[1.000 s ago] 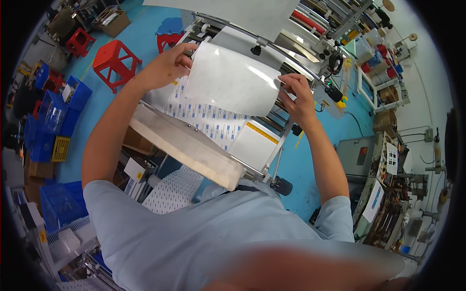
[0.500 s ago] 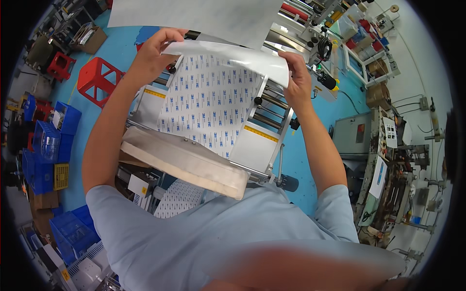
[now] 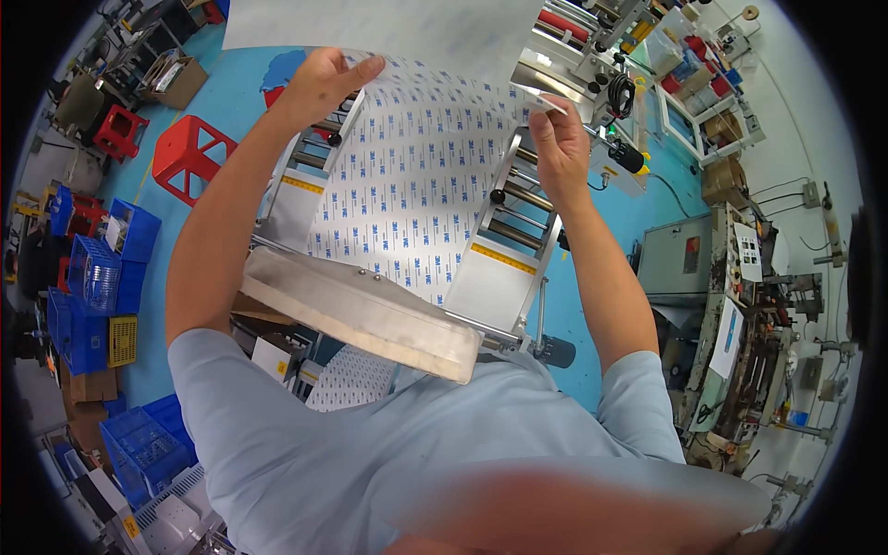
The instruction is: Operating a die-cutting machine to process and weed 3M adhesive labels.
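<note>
A white liner sheet [image 3: 402,176] printed with a repeating blue pattern stretches over a roller machine in front of me. My left hand [image 3: 335,83] pinches the sheet's far left corner between thumb and fingers. At the far right corner, my right hand [image 3: 560,148] is closed on the edge, where a narrow white strip of the sheet turns up beside the fingers. Between my hands the far edge is raised and slightly wavy. Metal rollers [image 3: 523,199] and yellow ruler strips [image 3: 504,258] flank the sheet. Its near end passes behind a pale, curved metal cover [image 3: 361,310] by my body.
A large greyish-white sheet [image 3: 379,23] hangs beyond my hands. Red stools [image 3: 190,157] and blue baskets [image 3: 139,444] stand on the left. A black motor [image 3: 629,157] sits past my right hand. Farther right are a grey cabinet [image 3: 673,254] and worn machinery.
The sheet's far edge was curled back toward me with its glossy white side showing; now it is unrolled, and the printed face reaches up to my hands. Both hands keep hold of it.
</note>
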The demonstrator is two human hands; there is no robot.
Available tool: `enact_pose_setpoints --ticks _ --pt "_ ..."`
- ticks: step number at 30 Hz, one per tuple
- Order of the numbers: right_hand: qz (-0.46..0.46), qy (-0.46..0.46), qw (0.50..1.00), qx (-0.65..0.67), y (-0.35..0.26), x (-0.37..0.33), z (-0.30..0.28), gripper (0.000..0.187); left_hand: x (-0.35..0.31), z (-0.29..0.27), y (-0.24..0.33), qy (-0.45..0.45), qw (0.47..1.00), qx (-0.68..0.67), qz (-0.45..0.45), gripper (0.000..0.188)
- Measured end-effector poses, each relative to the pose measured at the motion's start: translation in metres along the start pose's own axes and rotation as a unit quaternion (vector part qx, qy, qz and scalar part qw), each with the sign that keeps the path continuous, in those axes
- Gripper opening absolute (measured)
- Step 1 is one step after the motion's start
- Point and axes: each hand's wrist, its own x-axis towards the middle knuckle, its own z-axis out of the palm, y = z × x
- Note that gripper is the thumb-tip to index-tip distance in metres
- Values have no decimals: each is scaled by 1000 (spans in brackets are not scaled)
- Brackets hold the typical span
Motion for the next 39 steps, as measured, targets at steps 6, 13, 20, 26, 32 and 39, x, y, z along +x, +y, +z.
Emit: enact_pose_setpoints --ticks 6,13,20,26,32,39 --pt "-60 16 989 -133 5 9 -4 24 -2 4 -20 39 999 -4 -6 71" --pt "-2 12 1000 13 -14 -4 8 20 -12 5 -7 -8 995 -98 -22 58" --pt "266 10 963 -39 -29 -25 16 32 -22 15 8 -47 988 15 -149 53" --pt "281 -22 950 -130 -24 -34 12 67 -14 24 -10 -107 968 -42 -223 55" --pt "233 -38 942 -238 -16 -26 4 70 -4 28 6 -99 956 17 -275 53" --pt "164 -65 975 -132 -21 -11 10 67 -3 21 -3 -80 968 -78 -226 53"
